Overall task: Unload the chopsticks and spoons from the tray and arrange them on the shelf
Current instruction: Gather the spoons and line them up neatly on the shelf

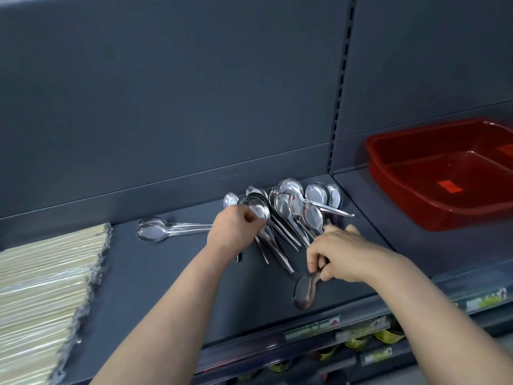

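Your right hand (338,254) pinches 1 polished steel soup spoon (304,290) by its handle, the bowl hanging near the shelf's front edge.
Your left hand (236,232) has its fingers curled round the nearest handles in the fanned pile of steel spoons (291,207), which lies at the back of the dark grey metal shelf (166,273). Expect these spoons to be stiff, light and slick, and nested ones will likely slide, so take hold at the narrow neck. Bowls almost touch the back wall. Open room lies left of the pile, between the 2 loose steel spoons (155,232) and the clear-wrapped pale chopstick bundles (41,287). Well apart on the right sits the red plastic tray (388,173), seemingly emptied.
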`<state>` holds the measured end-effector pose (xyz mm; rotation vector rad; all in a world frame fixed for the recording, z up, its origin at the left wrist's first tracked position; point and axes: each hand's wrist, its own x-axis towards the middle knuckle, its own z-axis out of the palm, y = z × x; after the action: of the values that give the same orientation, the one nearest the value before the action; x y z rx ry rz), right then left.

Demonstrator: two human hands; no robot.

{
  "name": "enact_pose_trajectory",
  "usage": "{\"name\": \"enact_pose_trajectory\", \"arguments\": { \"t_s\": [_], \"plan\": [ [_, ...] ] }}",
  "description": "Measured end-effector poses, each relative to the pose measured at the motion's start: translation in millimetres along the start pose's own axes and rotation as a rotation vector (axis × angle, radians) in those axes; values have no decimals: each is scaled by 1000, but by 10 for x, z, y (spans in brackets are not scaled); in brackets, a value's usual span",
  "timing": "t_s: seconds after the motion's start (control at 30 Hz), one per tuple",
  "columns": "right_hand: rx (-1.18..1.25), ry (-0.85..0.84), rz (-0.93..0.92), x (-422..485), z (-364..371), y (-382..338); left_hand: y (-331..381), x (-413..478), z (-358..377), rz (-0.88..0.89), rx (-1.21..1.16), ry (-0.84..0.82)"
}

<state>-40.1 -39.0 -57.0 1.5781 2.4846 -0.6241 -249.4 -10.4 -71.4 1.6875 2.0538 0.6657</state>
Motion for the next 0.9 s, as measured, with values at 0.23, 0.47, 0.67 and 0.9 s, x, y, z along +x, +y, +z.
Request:
{"name": "enact_pose_trajectory", "arguments": {
  "t_s": [0.23,0.47,0.67,0.9],
  "plan": [
    [206,119,-15,106,-147,6,-19,67,-1,-95,-36,146],
    [385,214,157,323,-55,40,-48,168,89,-124,18,115],
    [674,229,198,447,-15,11,-20,301,133,-146,95,120],
    [867,306,206,613,-8,-83,-112,301,47,-130,44,181]
  ]
}}
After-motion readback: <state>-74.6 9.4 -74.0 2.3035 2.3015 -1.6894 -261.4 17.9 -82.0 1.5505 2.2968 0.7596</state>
